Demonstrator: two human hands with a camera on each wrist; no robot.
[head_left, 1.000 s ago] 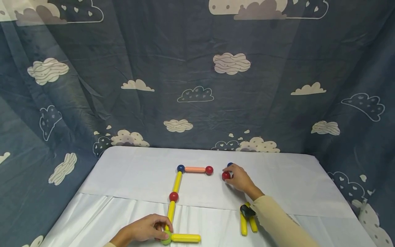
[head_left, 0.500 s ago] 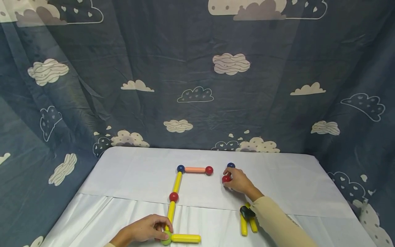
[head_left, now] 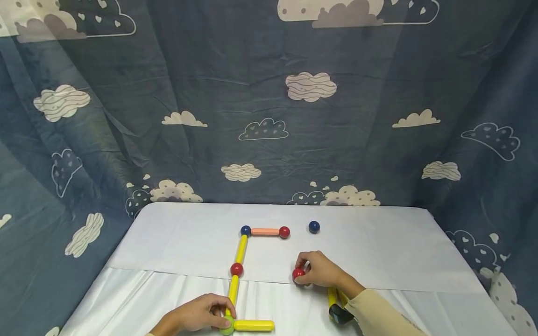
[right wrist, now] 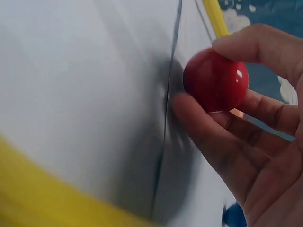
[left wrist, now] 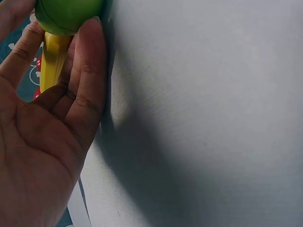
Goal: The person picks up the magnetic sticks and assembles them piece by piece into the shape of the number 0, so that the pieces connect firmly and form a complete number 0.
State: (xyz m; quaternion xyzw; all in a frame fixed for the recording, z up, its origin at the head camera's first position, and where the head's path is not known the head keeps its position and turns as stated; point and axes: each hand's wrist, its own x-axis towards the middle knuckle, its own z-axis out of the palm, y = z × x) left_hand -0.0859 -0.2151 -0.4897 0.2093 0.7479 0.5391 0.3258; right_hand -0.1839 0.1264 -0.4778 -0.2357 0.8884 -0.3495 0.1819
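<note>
At the near end of a chain of sticks and balls, my left hand pinches a green ball, which fills the top of the left wrist view. One yellow stick runs right from that ball, and another yellow stick leads away to a red ball. My right hand holds a separate red ball between thumb and fingers, low over the cloth. Beyond, a third yellow stick reaches a blue ball, joined by a salmon stick to a far red ball.
A loose blue ball lies on the white cloth at the back right. Yellow sticks lie beside the right forearm, partly hidden by a dark device at that arm. Behind the table hangs a cloud-patterned curtain.
My right hand has drawn the red ball away from the loose blue ball, toward the near side and slightly left. The left hand stays on the green ball.
</note>
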